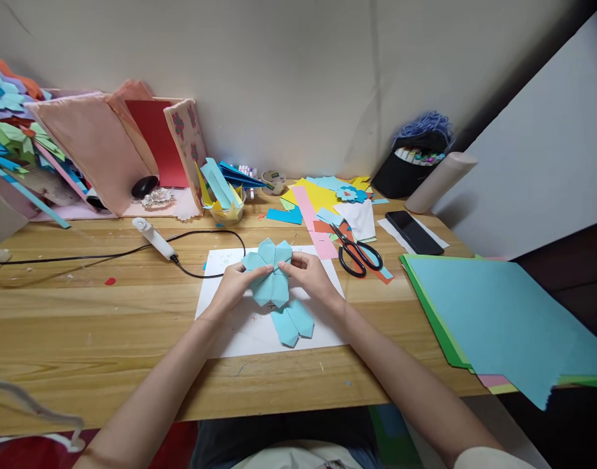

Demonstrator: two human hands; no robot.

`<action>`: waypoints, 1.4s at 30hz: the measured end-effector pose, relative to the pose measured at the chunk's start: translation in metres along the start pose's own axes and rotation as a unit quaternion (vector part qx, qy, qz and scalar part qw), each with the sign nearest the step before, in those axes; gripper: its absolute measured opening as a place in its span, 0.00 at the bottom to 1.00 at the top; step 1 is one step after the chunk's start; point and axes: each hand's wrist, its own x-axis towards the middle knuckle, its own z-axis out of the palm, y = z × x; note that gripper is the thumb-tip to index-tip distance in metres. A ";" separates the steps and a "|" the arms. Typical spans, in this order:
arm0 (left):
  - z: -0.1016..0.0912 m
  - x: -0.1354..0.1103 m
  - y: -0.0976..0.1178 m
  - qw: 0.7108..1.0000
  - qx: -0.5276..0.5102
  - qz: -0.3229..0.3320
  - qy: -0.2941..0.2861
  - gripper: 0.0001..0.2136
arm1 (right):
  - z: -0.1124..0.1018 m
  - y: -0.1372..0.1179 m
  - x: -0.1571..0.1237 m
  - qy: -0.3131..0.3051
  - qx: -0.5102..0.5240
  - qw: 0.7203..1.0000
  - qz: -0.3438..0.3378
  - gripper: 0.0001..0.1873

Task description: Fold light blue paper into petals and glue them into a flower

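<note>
Between both hands is a light blue folded paper flower (272, 286) with several pointed petals. My left hand (236, 281) pinches its left side, thumb lying across the petals toward the middle. From the other side my right hand (312, 277) grips it, thumb tip near the centre and fingers curled behind. Just below lies a smaller light blue folded paper piece (293, 322) with a few petals, resting on a white sheet of paper (224, 339). The flower covers part of that sheet.
Black-handled scissors (359, 254) lie right of my hands among coloured paper scraps (310, 208). A phone (413, 231) and stacked coloured sheets (493, 306) are further right. A white glue gun-like device (154, 240) trails a black cable at left. Behind stand a pink box (90, 143) and a black pen holder (405, 172).
</note>
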 end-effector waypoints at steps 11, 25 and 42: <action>-0.003 0.002 0.001 0.996 0.093 -0.002 0.019 0.16 | -0.004 0.001 0.004 -0.049 -0.025 0.998 -0.001 0.14; -0.002 0.000 0.002 0.998 0.060 0.005 0.022 0.18 | -0.002 -0.001 -0.001 -0.069 -0.052 0.995 0.054 0.15; -0.040 0.021 0.005 0.965 0.008 0.072 0.252 0.19 | -0.018 -0.019 -0.043 -0.176 -0.479 0.859 0.041 0.21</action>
